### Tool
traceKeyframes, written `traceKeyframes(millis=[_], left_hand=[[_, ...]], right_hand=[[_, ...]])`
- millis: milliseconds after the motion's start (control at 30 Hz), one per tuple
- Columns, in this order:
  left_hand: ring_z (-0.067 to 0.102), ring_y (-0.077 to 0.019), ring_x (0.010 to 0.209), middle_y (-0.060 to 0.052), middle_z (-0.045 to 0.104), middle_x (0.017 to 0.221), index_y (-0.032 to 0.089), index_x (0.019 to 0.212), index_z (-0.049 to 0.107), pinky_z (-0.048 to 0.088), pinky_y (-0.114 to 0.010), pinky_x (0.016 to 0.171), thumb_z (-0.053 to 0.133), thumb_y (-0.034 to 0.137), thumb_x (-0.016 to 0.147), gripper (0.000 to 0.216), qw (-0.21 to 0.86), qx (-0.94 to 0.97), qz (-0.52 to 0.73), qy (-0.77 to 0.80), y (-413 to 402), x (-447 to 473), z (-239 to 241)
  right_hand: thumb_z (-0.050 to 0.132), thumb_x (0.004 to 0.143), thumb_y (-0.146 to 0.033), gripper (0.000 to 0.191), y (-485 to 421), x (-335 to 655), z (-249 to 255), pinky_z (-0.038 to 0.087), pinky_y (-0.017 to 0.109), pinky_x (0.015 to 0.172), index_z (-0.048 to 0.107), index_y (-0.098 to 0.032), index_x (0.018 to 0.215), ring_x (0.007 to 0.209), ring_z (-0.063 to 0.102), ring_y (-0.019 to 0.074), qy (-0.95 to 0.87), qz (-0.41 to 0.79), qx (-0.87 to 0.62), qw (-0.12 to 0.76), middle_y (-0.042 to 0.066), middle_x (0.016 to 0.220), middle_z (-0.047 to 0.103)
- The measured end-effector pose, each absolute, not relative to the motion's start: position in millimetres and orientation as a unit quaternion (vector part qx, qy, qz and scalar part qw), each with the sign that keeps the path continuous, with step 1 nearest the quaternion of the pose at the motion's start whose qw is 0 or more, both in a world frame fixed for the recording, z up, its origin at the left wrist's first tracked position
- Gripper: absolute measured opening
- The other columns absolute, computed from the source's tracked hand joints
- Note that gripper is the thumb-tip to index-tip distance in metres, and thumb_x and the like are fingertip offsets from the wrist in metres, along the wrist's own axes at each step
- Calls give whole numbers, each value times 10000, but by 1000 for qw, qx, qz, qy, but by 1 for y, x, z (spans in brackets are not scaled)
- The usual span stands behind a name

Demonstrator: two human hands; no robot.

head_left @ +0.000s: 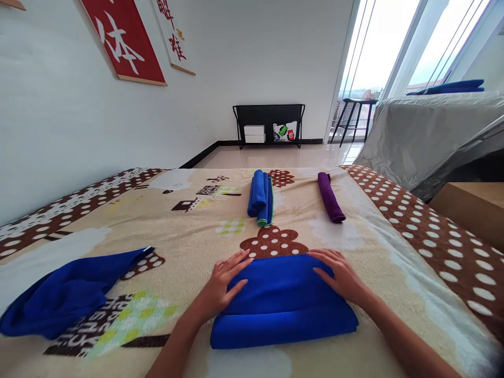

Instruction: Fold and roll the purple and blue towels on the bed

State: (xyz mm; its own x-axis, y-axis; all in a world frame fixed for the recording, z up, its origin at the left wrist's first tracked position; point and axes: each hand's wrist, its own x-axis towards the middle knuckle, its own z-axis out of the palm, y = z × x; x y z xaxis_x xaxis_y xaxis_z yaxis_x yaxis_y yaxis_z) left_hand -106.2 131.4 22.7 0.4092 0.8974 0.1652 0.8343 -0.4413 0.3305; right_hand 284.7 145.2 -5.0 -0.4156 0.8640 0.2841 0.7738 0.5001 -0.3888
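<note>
Pressing folded blue towel (281, 302) | left hand (224, 281) | right hand (340, 275) | fingers flat

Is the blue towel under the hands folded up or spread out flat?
Folded. The blue towel is a thick, neat block with a layered front edge. The left hand and right hand press flat on it.

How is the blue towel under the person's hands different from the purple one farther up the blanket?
The blue towel is folded into a wide, flat pad, while the purple towel is rolled into a narrow tube. The blue towel lies near the person, with the left hand and right hand pressed flat on it; the purple towel lies farther off, untouched. Both rest on the patterned blanket.
</note>
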Motion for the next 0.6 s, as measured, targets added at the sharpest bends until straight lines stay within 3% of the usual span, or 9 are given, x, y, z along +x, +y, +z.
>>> traceKeyframes(millis=[67,133,267,333,400,500,600], left_hand=[[397,-211,1434,34,444,1549,453,1468,381,299,-397,1170,528,546,935,560,109,870,97,470,133,-105,23],[402,-235,1435,23,415,1562,466,1470,364,314,-448,1156,548,577,915,595,95,872,74,475,139,-109,16],[465,-305,1387,-93,486,1505,334,1408,517,322,-587,1101,417,399,993,432,17,820,118,560,150,-132,5],[470,-316,1381,-132,498,1493,274,1370,569,330,-596,1087,351,320,1001,431,-26,795,153,586,140,-143,10],[501,-283,1355,-115,544,1461,270,1343,590,377,-520,1076,359,306,996,419,-52,789,182,584,116,-146,21],[598,-201,1224,-40,663,1313,307,1304,600,451,-361,1029,466,267,963,369,-80,843,200,494,63,-135,39],[649,-200,1106,-19,706,1213,289,1275,605,491,-319,982,537,167,869,429,-131,897,177,382,19,-112,42]], right_hand=[[510,966,-533,471,141,279,-2,332,366,1141,496,-398,1417,1371,451,186,-865,116,-448,194,-24,1483,488],[515,963,-542,481,141,278,-4,326,397,1152,473,-437,1430,1404,417,192,-871,118,-444,176,-44,1520,434],[375,1029,-424,411,146,297,-11,343,501,1121,537,-357,1400,1403,422,233,-841,87,-499,188,30,1485,477],[343,1030,-374,411,142,310,-9,348,561,1097,611,-299,1331,1379,452,274,-820,60,-530,207,81,1442,521],[337,1025,-345,410,127,317,-3,369,573,1075,655,-257,1268,1337,498,293,-805,38,-548,225,115,1401,559],[391,1017,-321,356,85,311,14,428,460,1059,643,-278,1264,1261,564,233,-823,36,-518,230,80,1347,608],[449,988,-238,360,41,290,27,424,389,1063,578,-299,1319,1209,574,191,-879,46,-435,189,40,1320,618]])
